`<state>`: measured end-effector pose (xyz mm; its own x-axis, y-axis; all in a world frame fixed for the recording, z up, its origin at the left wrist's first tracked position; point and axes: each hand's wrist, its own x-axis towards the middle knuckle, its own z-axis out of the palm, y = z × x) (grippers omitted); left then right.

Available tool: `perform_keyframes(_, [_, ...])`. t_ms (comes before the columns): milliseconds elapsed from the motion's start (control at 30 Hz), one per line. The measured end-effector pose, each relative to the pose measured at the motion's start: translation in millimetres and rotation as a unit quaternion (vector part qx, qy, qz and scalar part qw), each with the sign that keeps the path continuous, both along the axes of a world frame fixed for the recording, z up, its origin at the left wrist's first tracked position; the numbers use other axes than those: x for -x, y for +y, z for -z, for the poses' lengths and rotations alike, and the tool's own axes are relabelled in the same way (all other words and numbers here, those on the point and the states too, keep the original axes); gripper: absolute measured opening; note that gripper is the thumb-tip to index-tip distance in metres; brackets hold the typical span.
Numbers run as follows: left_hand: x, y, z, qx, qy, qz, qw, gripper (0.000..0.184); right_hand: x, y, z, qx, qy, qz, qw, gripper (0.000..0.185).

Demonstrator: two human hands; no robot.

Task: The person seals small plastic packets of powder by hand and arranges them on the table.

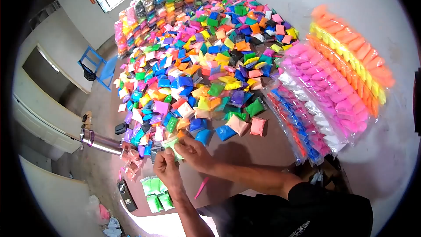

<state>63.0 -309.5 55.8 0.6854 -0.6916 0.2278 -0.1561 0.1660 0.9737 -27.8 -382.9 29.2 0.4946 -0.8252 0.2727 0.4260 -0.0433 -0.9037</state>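
Observation:
Both hands meet over the near edge of the packet pile, fingers closed on one pale green packet (pixel 172 144). My left hand (pixel 168 166) grips its lower left side with thumb and fingers. From the right, my right hand (pixel 195 152) pinches its other side, hiding part of it. Below my left hand, several light green packets (pixel 157 191) lie grouped on the brown table (pixel 186 197). Just beyond my hands spreads a large heap of small coloured packets (pixel 197 74).
Long clear bags of packets (pixel 320 87) lie at the right. A pink strip (pixel 201 188) and a black device (pixel 126 195) rest near the front edge. At the left are a shiny metal cylinder (pixel 101 142) and a blue chair (pixel 103 68). Filled bags (pixel 153 8) stack up behind.

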Motion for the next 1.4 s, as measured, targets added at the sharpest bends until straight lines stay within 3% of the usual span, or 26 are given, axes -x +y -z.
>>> perform_keyframes(67, [3.4,3.2,0.2,0.010,-0.038,0.018,0.999,0.036,9.4,7.5,-6.7,-0.133,-0.004,-0.055,0.990,0.028])
perform_keyframes(167, [18.7,11.0,-15.1,0.024,0.019,0.037,0.999,0.039,33.1,21.3,-18.6,-0.114,-0.043,-0.025,0.992,0.029])
perform_keyframes(233, [21.8,13.0,-17.4,0.049,0.044,-0.012,0.998,0.039,55.6,31.4,-6.1,-0.073,-0.020,-0.015,0.997,0.030])
perform_keyframes(367, [31.6,18.7,-21.4,0.096,0.063,0.000,0.993,0.036,94.4,81.2,6.0,0.000,0.081,-0.049,0.995,0.035])
perform_keyframes(433, [47.0,32.6,-26.6,0.067,0.036,0.054,0.996,0.035,105.0,104.8,1.7,0.034,0.125,-0.065,0.989,0.039])
perform_keyframes(500, [70.8,51.1,-28.4,0.011,0.031,0.049,0.998,0.032,110.9,118.2,-0.4,-0.165,0.007,-0.043,0.985,0.031])
perform_keyframes(567, [92.4,72.3,-26.8,-0.056,-0.054,0.037,0.996,0.031,131.1,110.4,-3.3,-0.160,0.027,-0.014,0.987,0.032])
perform_keyframes(633, [106.0,93.6,-4.4,-0.090,-0.070,0.054,0.992,0.032,143.4,102.9,10.5,-0.079,0.117,-0.008,0.990,0.030])
perform_keyframes(733, [136.1,123.6,-3.7,-0.058,0.085,0.080,0.991,0.031,151.9,119.6,10.5,-0.026,0.118,0.049,0.991,0.030])
perform_keyframes(833, [136.3,146.6,22.4,-0.082,0.044,0.067,0.993,0.031,164.3,137.1,16.5,-0.006,0.186,0.033,0.982,0.030])
perform_keyframes(933, [140.1,167.1,32.8,-0.105,0.078,0.031,0.991,0.031,164.7,163.1,24.7,0.040,0.212,0.033,0.976,0.029])
perform_keyframes(1067, [149.1,188.4,26.9,-0.109,0.140,-0.001,0.984,0.031,164.0,184.6,32.6,0.042,0.226,-0.001,0.973,0.028])
perform_keyframes(1233, [138.3,219.9,50.2,-0.106,0.103,-0.034,0.988,0.033,155.0,209.4,48.4,-0.006,0.256,-0.084,0.963,0.028])
perform_keyframes(1400, [139.7,234.1,56.4,-0.120,0.166,-0.060,0.977,0.032,149.4,222.2,64.1,0.006,0.211,-0.095,0.973,0.026])
